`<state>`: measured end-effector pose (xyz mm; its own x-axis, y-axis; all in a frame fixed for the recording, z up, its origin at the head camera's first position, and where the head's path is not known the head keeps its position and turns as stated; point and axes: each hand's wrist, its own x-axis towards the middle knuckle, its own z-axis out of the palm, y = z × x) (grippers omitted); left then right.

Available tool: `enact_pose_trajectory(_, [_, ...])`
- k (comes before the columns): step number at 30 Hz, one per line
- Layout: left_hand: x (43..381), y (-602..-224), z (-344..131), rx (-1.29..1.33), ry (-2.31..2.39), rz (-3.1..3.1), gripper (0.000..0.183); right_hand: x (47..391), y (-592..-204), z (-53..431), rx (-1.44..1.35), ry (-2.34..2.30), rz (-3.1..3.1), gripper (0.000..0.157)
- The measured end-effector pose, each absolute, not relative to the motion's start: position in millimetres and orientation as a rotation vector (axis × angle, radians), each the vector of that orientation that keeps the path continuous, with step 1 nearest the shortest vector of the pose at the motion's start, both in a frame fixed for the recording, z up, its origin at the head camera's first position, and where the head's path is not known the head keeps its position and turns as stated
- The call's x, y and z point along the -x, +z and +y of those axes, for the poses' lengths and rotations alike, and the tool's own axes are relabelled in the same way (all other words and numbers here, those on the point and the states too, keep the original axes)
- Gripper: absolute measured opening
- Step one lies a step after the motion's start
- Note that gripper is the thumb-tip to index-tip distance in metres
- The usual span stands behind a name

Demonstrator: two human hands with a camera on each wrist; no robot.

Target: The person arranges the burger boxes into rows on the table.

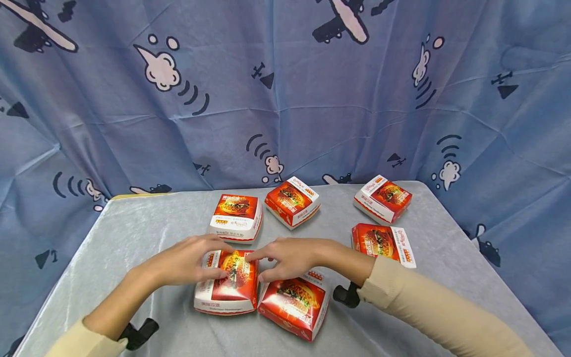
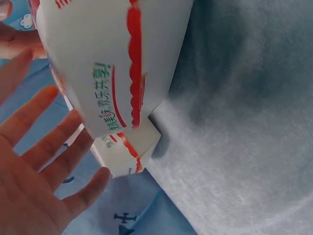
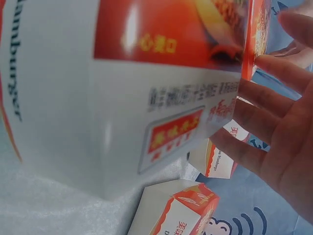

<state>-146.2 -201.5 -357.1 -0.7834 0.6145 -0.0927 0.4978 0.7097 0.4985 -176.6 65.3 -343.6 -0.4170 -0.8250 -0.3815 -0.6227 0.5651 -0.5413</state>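
In the head view, two red-and-white hamburger boxes stand close together near the front: the left front box (image 1: pixel 234 292) and the tilted right front box (image 1: pixel 294 310). My left hand (image 1: pixel 192 260) lies over the left front box's left side, its thumb and fingers spread on or just above the lid. From the right, my right hand (image 1: pixel 287 255) reaches across the right front box, with its index fingertip at the left box's lid. Loosely extended fingers show on the left hand (image 2: pixel 39 171) and right hand (image 3: pixel 283 132) in the wrist views. Exact finger contact is hard to tell.
Behind the hands stand a back left box (image 1: pixel 236 213) and a back middle box (image 1: pixel 292 201). Farther right are a back right box (image 1: pixel 383 198) and a box (image 1: pixel 379 240) partly hidden by my right forearm. A blue curtain (image 1: pixel 285 89) hangs behind the grey-covered table (image 1: pixel 147 218).
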Motion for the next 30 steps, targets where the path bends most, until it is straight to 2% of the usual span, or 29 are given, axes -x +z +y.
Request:
enact_pose_trajectory(5, [147.3,-358.2,-200.9,-0.924,0.708,2.659,0.032,178.2,-345.4,64.5,1.155,-0.411,2.186,0.057])
enact_pose_trajectory(14, [149.3,-361.6,-201.2,-0.986,0.735,2.582,0.043,178.1,-346.0,63.7,1.158,-0.423,2.193,0.057])
enact_pose_trajectory(21, [149.6,-357.9,-202.6,-0.93,0.732,2.594,0.035,175.3,-343.3,64.8,1.167,-0.487,2.064,0.05])
enact_pose_trajectory(30, [149.6,-357.0,-207.2,-0.93,0.719,2.62,0.026,172.8,-342.7,64.1,1.2,-0.504,2.044,0.056])
